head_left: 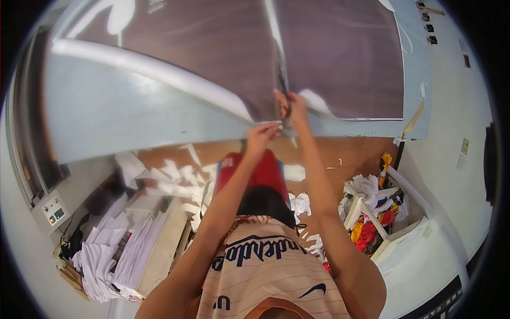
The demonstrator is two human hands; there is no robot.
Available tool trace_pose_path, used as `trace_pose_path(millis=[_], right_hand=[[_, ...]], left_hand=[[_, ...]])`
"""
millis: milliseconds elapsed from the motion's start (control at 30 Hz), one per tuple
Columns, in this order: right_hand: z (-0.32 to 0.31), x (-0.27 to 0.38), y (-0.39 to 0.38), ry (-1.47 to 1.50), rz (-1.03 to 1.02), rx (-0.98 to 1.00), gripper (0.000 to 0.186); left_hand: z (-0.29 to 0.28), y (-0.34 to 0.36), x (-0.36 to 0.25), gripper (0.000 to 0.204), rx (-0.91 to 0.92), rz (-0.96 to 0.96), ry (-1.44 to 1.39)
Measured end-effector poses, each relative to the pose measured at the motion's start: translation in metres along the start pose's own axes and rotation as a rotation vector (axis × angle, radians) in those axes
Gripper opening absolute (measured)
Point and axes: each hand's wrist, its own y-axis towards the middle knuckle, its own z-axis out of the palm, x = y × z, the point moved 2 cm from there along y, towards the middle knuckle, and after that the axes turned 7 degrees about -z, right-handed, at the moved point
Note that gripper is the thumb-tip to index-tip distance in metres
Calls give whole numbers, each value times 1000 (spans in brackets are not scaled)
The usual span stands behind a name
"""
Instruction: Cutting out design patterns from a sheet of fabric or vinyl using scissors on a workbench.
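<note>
A large dark brown sheet [340,64] with a white underside lies over the light blue table [133,117]. My right hand [297,110] is closed round the handles of dark scissors [282,80], whose blades point away from me along a pale strip [272,24] in the sheet. Just left of the scissors, my left hand [258,137] pinches the sheet's near edge. The sheet's left edge curls up in a long white roll [154,69]. A smaller white curl [314,101] rises right of my right hand.
White scraps [180,178] litter the brown floor [319,151] below the table. Stacked white cloth or paper [133,255] sits lower left, near a control box [54,214]. At the right, a bin frame [374,223] holds colourful scraps. Black clips [429,27] hang on the right wall.
</note>
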Motion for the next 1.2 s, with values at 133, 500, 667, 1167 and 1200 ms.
trace_pose_path(millis=[133, 500, 667, 1167, 1200], right_hand=[[6, 9, 21, 86, -5, -1, 45], [25, 49, 85, -20, -79, 42, 21], [41, 73, 107, 30, -85, 26, 29], [77, 137, 191, -33, -152, -35, 51], [80, 143, 196, -51, -162, -40, 51]], left_hand=[[3, -1, -3, 19, 3, -14, -23], [1, 7, -17, 19, 23, -23, 14], [-2, 3, -15, 19, 27, -45, 9], [-8, 6, -33, 21, 56, -124, -5], [-10, 9, -34, 21, 53, -115, -5]])
